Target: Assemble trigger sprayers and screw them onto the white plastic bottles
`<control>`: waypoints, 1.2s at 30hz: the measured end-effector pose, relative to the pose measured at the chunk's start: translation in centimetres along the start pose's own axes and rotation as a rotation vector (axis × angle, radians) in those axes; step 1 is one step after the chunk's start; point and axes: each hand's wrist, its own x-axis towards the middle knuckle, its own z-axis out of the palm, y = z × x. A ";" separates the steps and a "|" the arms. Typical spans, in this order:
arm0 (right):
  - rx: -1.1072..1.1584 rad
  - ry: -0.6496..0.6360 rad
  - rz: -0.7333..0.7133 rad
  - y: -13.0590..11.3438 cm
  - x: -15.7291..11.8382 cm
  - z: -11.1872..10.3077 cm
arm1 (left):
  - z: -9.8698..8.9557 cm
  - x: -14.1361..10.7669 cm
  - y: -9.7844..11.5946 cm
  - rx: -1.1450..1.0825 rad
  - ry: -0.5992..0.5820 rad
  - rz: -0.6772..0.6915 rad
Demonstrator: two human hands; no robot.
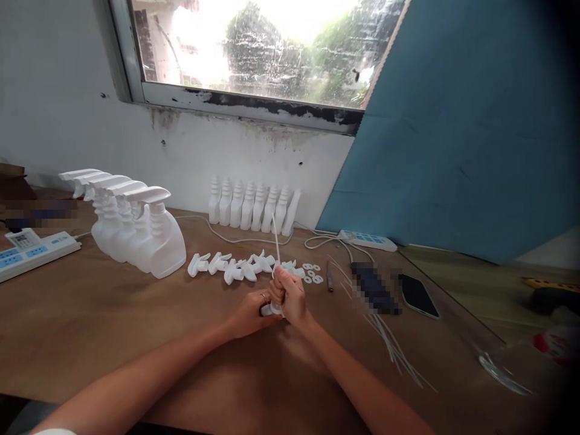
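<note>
Near the middle of the brown table, my left hand is closed round a white spray head. My right hand is closed just above it, its fingers wrapped round the base of a thin white tube that points upward. The hands touch, and most of the spray head is hidden by them. Behind them lies a row of white spray heads. Small white rings lie to the right of these.
Assembled white spray bottles stand at the left, by a power strip. White bottles line the wall. At the right are a small dark tool, loose thin tubes, a phone and another power strip.
</note>
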 end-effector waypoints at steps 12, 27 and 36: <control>-0.287 -0.138 -0.021 0.8 -1.2 -0.1 | 0.4 -0.1 -0.3 -0.192 0.065 0.043; -0.874 -0.065 -0.076 -1.6 -4.4 -7.8 | -0.3 0.1 0.1 -0.169 0.105 -0.082; -0.636 -0.095 0.072 0.0 -4.2 -7.6 | -0.5 -0.3 0.4 -0.099 0.096 0.020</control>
